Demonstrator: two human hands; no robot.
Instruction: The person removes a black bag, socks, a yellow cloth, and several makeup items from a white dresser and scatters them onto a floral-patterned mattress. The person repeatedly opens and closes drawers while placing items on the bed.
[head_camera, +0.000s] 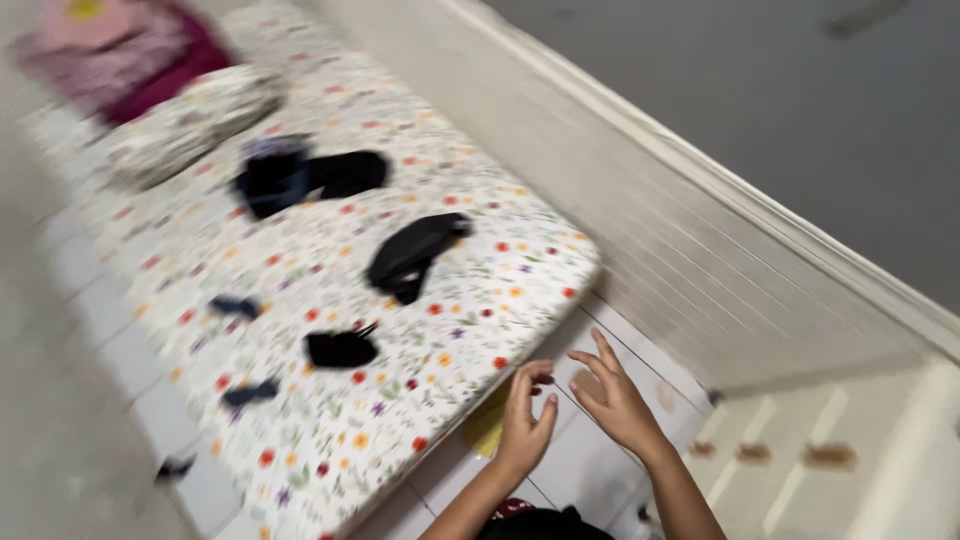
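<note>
View from above a floor mattress (330, 420) covered in a white sheet printed with small red, orange and purple flowers. The left hand (524, 420) has its fingers curled at the mattress's near edge, apparently just touching it; blur leaves it unclear whether it grips anything. The right hand (612, 395) is spread open beside it over the tiled floor (590, 470), palm turned toward the left hand and holding nothing.

State of the work, as judged from the layout: several dark pieces of clothing lie loose and apart on the sheet. These are a black bundle (305, 175) near the far end, a black folded piece (412, 252) at the middle, a small black item (340, 348) nearer the hands, and smaller dark scraps (235, 305) toward the left edge. None looks gathered or stacked, so sorting appears barely begun.

Surroundings: a pillow (195, 120) in matching floral cloth at the head, a pink and maroon heap (120, 50) beyond it, a yellow patch (487, 425) under the mattress's near edge, a pale ribbed panel (700, 260) running alongside, and a grey wall (800, 100) beyond.
</note>
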